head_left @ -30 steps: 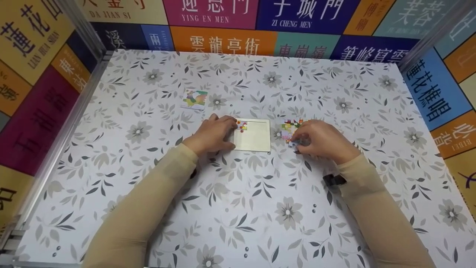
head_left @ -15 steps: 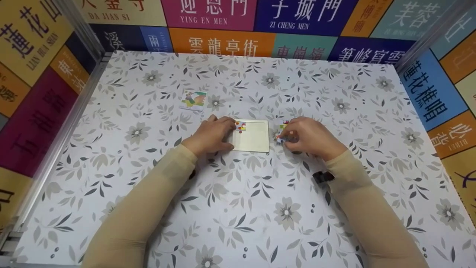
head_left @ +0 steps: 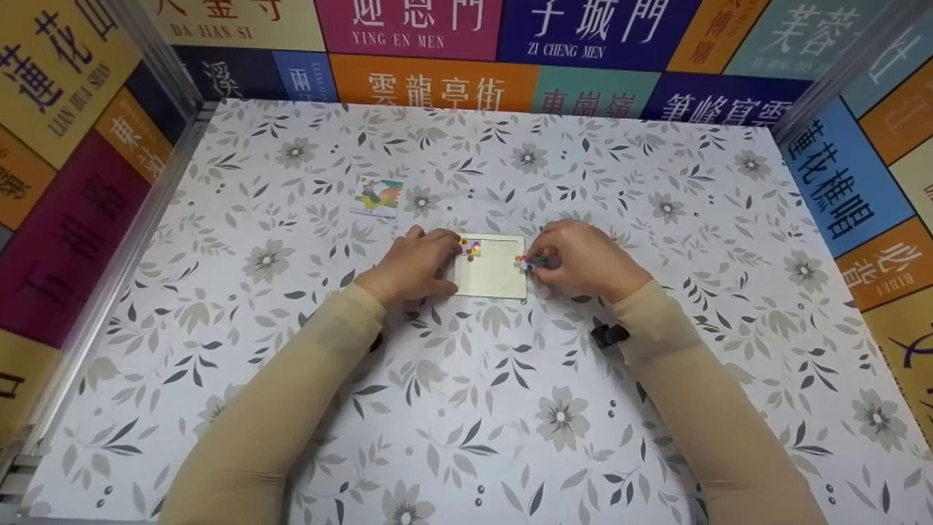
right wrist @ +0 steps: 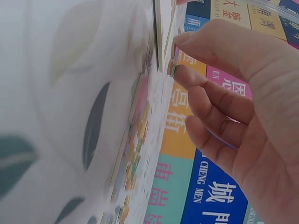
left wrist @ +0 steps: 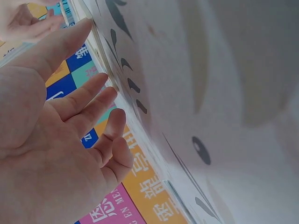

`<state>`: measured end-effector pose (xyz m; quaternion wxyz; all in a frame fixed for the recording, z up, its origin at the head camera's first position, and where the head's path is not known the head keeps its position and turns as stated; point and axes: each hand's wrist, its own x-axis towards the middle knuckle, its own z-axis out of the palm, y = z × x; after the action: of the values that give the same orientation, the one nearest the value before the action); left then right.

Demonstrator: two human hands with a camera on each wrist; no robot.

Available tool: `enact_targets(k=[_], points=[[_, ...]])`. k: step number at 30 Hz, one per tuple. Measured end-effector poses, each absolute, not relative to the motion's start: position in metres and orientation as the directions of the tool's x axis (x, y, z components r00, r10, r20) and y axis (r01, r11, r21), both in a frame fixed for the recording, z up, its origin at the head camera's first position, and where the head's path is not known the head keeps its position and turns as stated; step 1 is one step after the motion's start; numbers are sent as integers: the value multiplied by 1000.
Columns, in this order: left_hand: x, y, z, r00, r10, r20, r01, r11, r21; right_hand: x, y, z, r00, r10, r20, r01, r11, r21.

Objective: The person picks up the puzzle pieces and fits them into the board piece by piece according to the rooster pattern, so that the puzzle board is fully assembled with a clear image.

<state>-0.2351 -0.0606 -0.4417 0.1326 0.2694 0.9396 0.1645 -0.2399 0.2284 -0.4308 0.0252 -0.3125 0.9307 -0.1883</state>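
A pale puzzle board lies mid-table with one colourful piece seated in its far left corner. My left hand rests flat on the board's left edge, fingers straight, beside that piece. My right hand pinches a small puzzle piece between thumb and forefinger, right at the board's right edge. The right wrist view shows the same pinched piece just above the table. Loose pieces lie on the cloth under and behind that hand, hidden in the head view.
A small picture card lies on the floral tablecloth far left of the board. Walls with coloured sign panels close the table on three sides. A black strap sits at my right wrist.
My right hand lifted a piece from the loose pile at the right and carried it left to the board's right edge. The left hand stayed on the board.
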Motion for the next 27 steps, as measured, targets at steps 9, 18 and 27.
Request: enact_targets(k=[9,18,27], points=[[-237,-60,-443,-821,548,-157,464,802,375,-250,211,-430,-817,-576,10,-538,756,-373],[-237,-62,-445,-821,549,-156,469,804,365,-259,197,-434,-796,-604,42,-574,730,-371],[-238,-61,-447,-818,553,-155,474,802,363,-263,190,-432,-786,-617,46,-588,722,-364]])
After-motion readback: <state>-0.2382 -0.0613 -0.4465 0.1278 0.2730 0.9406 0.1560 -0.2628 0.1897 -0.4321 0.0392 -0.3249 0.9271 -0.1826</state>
